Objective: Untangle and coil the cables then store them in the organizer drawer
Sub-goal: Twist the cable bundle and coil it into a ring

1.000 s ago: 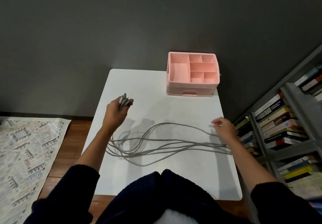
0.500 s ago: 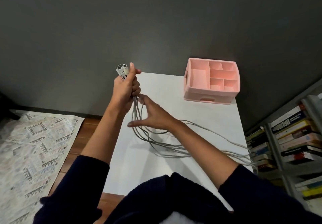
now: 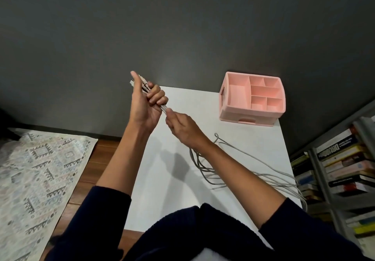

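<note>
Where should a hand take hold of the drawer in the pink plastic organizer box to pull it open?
At the curved finger recess in the middle of the drawer front, low on the pink plastic organizer box. Come from the person's side, fingertips hooked into it; the front looks otherwise flat, with no knob.

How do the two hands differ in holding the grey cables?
The left hand is higher, fisted round the cables near their plug ends, thumb up. The right hand is lower, pinching the same bundle just below it. Both grip the cables above the white table.
</note>
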